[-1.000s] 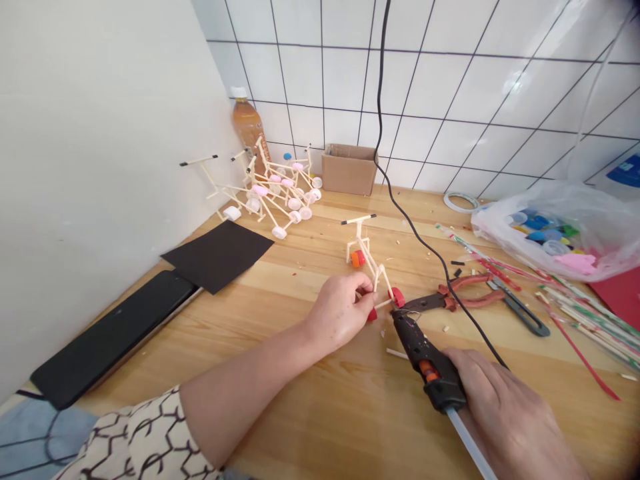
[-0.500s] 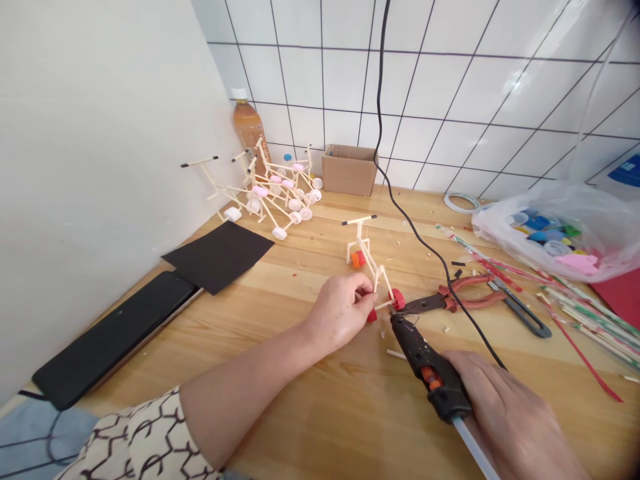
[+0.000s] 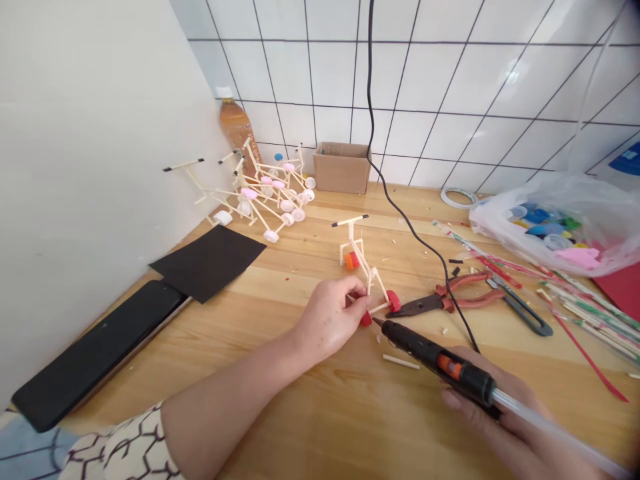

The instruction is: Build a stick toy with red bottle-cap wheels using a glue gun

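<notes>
My left hand (image 3: 333, 313) pinches the near end of a small tricycle model (image 3: 364, 259) built from pale wooden sticks. Red bottle-cap wheels (image 3: 393, 301) sit at its near axle, one partly behind my fingertips; an orange and red cap wheel (image 3: 351, 260) is at the front under black-tipped handlebars. In my right hand (image 3: 495, 407) is a black hot glue gun (image 3: 440, 360) with a clear glue stick out of its back. Its nozzle points left, close to the red cap beside my left fingers; whether it touches I cannot tell. A loose stick (image 3: 401, 361) lies below the nozzle.
Red-handled pliers (image 3: 440, 300) and a utility knife (image 3: 525, 310) lie right of the model, with the gun's black cable (image 3: 407, 223) crossing them. Several finished models (image 3: 270, 193), a bottle (image 3: 235, 127), a box (image 3: 343, 168), black card (image 3: 210, 260), a phone (image 3: 100, 350) and a bag of caps (image 3: 550, 223) surround the work.
The glue gun's nozzle has moved left from the right red wheel to the left one, and the gun lies more level. My left hand keeps its pinch. The view has shifted slightly.
</notes>
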{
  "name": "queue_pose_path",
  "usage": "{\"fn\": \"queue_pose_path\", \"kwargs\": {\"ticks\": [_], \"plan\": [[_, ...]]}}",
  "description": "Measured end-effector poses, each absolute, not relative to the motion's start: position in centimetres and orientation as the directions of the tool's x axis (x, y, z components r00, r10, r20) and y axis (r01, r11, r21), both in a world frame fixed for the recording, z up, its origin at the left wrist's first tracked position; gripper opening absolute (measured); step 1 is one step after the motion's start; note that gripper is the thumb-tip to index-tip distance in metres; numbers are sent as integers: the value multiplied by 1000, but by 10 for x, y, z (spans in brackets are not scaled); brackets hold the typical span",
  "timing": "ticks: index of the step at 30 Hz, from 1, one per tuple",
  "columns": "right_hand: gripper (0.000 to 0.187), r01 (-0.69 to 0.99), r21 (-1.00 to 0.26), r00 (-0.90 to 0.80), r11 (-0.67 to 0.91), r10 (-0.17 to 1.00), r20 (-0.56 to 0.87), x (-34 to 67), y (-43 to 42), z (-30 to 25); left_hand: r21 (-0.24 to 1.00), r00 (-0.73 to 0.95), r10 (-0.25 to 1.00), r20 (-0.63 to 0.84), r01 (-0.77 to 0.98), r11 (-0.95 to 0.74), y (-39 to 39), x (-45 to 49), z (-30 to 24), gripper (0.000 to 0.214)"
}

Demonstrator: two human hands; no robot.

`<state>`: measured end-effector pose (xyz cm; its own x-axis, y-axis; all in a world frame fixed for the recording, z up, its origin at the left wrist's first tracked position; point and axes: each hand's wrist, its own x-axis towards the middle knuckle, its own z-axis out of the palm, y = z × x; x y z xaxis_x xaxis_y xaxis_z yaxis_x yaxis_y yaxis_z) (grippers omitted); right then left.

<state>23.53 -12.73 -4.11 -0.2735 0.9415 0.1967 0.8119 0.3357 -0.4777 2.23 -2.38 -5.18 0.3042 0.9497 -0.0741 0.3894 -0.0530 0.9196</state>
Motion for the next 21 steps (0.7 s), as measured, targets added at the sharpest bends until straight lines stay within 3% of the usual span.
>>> {"fn": "queue_pose_path", "kwargs": {"ticks": [7,21], "plan": [[16,786,-558,-209,266,964,165,227,-121,-33,925,313,941,-127,381,-2,-23,22,-50,11],[24,857,-434,-182,279,950,252,223,-116,-38,919,317,935,-160,395,24,-24,20,-48,12]]}}
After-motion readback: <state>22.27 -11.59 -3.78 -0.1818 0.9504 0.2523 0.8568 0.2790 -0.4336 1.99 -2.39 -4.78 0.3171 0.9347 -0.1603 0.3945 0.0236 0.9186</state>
